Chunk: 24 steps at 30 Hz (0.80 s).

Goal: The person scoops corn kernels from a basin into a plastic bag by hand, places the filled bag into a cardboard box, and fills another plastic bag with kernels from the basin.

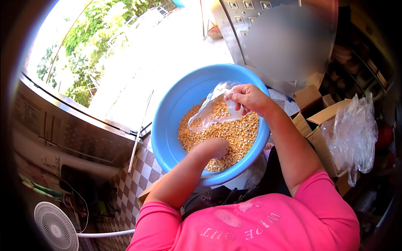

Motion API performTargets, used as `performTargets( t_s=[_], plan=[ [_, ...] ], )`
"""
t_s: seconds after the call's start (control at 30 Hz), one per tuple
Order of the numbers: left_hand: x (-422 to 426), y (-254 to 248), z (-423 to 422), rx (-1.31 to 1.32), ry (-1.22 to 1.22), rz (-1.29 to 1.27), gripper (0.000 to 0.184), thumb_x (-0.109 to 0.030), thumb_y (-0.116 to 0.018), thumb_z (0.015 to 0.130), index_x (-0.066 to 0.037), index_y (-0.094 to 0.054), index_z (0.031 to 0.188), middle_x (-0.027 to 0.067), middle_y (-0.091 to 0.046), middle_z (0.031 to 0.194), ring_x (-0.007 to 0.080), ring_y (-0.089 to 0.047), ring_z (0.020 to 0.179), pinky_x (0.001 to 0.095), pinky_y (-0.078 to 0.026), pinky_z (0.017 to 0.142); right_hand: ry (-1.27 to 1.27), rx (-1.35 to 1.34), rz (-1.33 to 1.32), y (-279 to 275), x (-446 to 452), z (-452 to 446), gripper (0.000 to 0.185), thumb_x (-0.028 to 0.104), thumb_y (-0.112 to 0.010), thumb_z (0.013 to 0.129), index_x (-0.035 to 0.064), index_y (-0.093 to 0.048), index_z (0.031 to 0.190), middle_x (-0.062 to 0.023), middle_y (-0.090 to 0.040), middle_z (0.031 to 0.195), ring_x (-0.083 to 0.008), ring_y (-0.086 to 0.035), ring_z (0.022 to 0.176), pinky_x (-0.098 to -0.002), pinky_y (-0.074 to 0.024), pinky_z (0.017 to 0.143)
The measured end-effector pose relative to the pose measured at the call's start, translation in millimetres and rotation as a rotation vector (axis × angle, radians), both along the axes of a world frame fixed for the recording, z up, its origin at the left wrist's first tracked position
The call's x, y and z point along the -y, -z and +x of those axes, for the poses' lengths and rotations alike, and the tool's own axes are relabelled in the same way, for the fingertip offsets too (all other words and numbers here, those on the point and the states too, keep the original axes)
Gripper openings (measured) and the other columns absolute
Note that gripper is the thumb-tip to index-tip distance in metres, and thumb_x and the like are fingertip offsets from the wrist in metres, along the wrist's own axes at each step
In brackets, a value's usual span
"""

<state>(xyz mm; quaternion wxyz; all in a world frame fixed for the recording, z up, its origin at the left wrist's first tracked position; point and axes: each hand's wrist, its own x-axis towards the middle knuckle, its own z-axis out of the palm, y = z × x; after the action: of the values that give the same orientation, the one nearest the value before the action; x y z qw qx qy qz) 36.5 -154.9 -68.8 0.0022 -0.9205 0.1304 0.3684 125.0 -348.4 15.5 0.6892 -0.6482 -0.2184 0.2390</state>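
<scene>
A large blue basin (167,98) in front of me holds a heap of yellow corn kernels (243,136). My right hand (249,98) is closed, pinching the edge of a clear plastic bag (205,115) over the far part of the basin. The bag hangs down to the left and rests against the corn, with kernels visible through or inside it. My left hand (217,147) is pushed into the kernels nearer to me. Its fingers are buried, so their grip is hidden.
At right, an open cardboard box (310,125) stands beside a bunch of clear plastic bags (356,129). A metal door panel (234,25) is behind the basin. A white fan (54,226) stands lower left, and a thin white stick (136,146) leans near the doorway.
</scene>
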Motion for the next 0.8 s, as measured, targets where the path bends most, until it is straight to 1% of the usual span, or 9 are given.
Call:
performTargets(
  t_s=[0.07,0.2,0.3,0.37,0.4,0.43,0.5,0.6,0.8],
  plan=[
    [-4,7,4,-0.05,-0.022,-0.027,0.026,-0.018,-0.052,0.079,0.001,-0.066,0.09,0.0203,-0.065,0.09,0.0344,-0.062,0.085,0.0403,-0.048,0.074,-0.001,-0.007,0.008,0,1,0,0.021,0.023,-0.055,0.089,0.0051,-0.065,0.094,0.0004,-0.053,0.061,-0.0049,-0.05,0.052,-0.0195,-0.0427,0.043],
    [-17,-7,9,0.054,-0.045,-0.077,0.025,-0.017,-0.052,0.078,0.002,-0.065,0.089,0.0202,-0.065,0.089,0.0354,-0.062,0.079,0.0413,-0.048,0.071,-0.001,-0.005,0.016,1,1,1,0.021,0.023,-0.056,0.089,0.0052,-0.065,0.094,0.0003,-0.054,0.061,-0.0048,-0.05,0.052,-0.0194,-0.0427,0.043],
    [-26,-18,13,0.119,-0.108,-0.261,0.026,-0.019,-0.048,0.084,0.002,-0.063,0.088,0.0183,-0.065,0.083,0.0281,-0.061,0.068,0.0381,-0.047,0.062,-0.007,-0.002,0.02,3,1,2,0.02,0.023,-0.056,0.089,0.0054,-0.065,0.094,0.0002,-0.054,0.062,-0.0047,-0.05,0.053,-0.0195,-0.0428,0.043],
    [-17,-46,11,-0.083,-0.845,-0.6,0.022,-0.016,-0.049,0.086,0.001,-0.061,0.093,0.0156,-0.064,0.076,0.0214,-0.06,0.069,0.0306,-0.046,0.06,-0.008,0.002,0.024,4,1,3,0.02,0.023,-0.057,0.088,0.0056,-0.065,0.094,0.0002,-0.054,0.062,-0.0046,-0.05,0.053,-0.0196,-0.0428,0.043],
    [-27,-37,17,-0.175,-0.989,-0.867,0.023,-0.014,-0.048,0.09,0.001,-0.054,0.107,0.0155,-0.062,0.086,0.0227,-0.061,0.085,0.0292,-0.05,0.069,-0.009,0.014,0.026,4,0,3,0.021,0.024,-0.057,0.088,0.0058,-0.065,0.094,0.0002,-0.055,0.062,-0.0047,-0.051,0.053,-0.0196,-0.0429,0.043],
    [-28,-38,18,-0.176,-0.986,-0.865,0.023,-0.014,-0.048,0.09,0.001,-0.054,0.107,0.0155,-0.062,0.086,0.0227,-0.061,0.085,0.0292,-0.05,0.069,-0.01,0.024,0.026,4,0,3,0.021,0.024,-0.057,0.088,0.006,-0.065,0.094,0.0001,-0.055,0.063,-0.0047,-0.051,0.053,-0.0196,-0.043,0.044],
    [-25,-48,16,-0.18,-1.114,-1.713,0.032,-0.012,-0.046,0.092,0.004,-0.043,0.12,0.0172,-0.058,0.103,0.0271,-0.057,0.103,0.0328,-0.049,0.085,-0.009,0.024,0.015,2,2,2,0.021,0.025,-0.056,0.088,0.0062,-0.065,0.094,0.0002,-0.055,0.063,-0.0048,-0.051,0.054,-0.0196,-0.0432,0.044],
    [-26,-53,15,-0.093,-1.07,-1.818,0.036,-0.011,-0.042,0.094,0.004,-0.036,0.126,0.0176,-0.051,0.119,0.0305,-0.05,0.114,0.0362,-0.044,0.096,-0.013,0.026,0.009,-1,2,0,0.022,0.025,-0.056,0.089,0.0063,-0.065,0.094,0.0003,-0.055,0.063,-0.005,-0.051,0.054,-0.0196,-0.0435,0.045],
    [-10,-57,10,-0.003,-0.929,-1.637,0.033,-0.015,-0.048,0.093,0.001,-0.046,0.122,0.0122,-0.055,0.114,0.0245,-0.053,0.11,0.034,-0.046,0.092,-0.017,0.021,0.003,-1,1,0,0.022,0.025,-0.056,0.089,0.0061,-0.065,0.094,0.0004,-0.055,0.063,-0.0049,-0.051,0.055,-0.0197,-0.0436,0.045]
  ],
)
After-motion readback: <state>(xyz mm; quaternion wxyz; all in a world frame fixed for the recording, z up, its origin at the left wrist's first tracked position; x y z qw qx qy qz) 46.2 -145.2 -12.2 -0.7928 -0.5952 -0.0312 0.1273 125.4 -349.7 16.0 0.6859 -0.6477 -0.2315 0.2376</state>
